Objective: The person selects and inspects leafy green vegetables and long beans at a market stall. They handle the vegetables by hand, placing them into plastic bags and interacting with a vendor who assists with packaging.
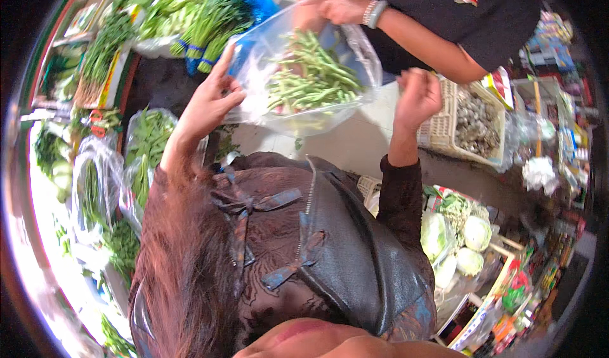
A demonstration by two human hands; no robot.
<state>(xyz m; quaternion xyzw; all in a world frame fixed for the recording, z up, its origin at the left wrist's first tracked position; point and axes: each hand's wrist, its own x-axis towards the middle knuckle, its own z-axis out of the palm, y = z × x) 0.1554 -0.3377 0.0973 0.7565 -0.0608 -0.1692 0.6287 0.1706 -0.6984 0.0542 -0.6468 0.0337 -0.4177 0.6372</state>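
Before me hangs a clear plastic bag with many green beans inside. My left hand is at the bag's left edge, index finger stretched up and the thumb bent toward curled fingers; it appears to grip the film there. My right hand is raised right of the bag, apart from it, its fingers curled together, with nothing visible in them. Across from me, another person's hand, with a bracelet and bangle, holds the bag's far rim. That person's other hand is mostly hidden behind the bag.
Bundled green vegetables and leafy greens in bags line the left side. To the right stands a plastic crate with greyish shellfish-like pieces. Cabbages lie lower right. Tiled floor shows beneath the bag.
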